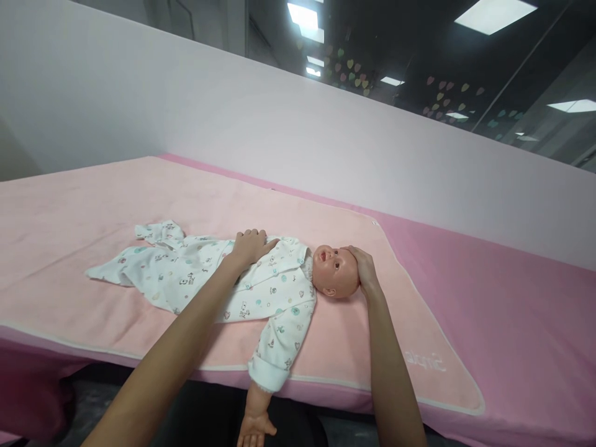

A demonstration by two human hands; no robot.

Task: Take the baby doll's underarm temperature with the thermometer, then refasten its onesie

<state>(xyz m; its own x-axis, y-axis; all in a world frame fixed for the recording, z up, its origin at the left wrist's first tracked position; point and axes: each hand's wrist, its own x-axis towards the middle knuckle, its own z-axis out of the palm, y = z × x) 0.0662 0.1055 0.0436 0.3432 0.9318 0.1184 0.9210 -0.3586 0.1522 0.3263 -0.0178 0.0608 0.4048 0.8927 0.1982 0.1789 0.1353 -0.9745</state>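
Mind the arm (270, 366) of the doll (267, 298) at 6 o'clock, hanging off the front edge of the pink sheet (512, 298), probably easy to bump. Press lightly with the left hand (254, 247), draped over its middle, thumb apart; steady the head (336, 273) in the right hand (365, 266), cupped, not pinching. Lying face-up on the blanket (335, 347), head toward 3. Allow for the wall (233, 112) at 12, likely limiting reach.

pink-cvrd surf. (521, 285) | peach mat (93, 205) on top, wht-edged | doll (272, 301) on mat, on its back
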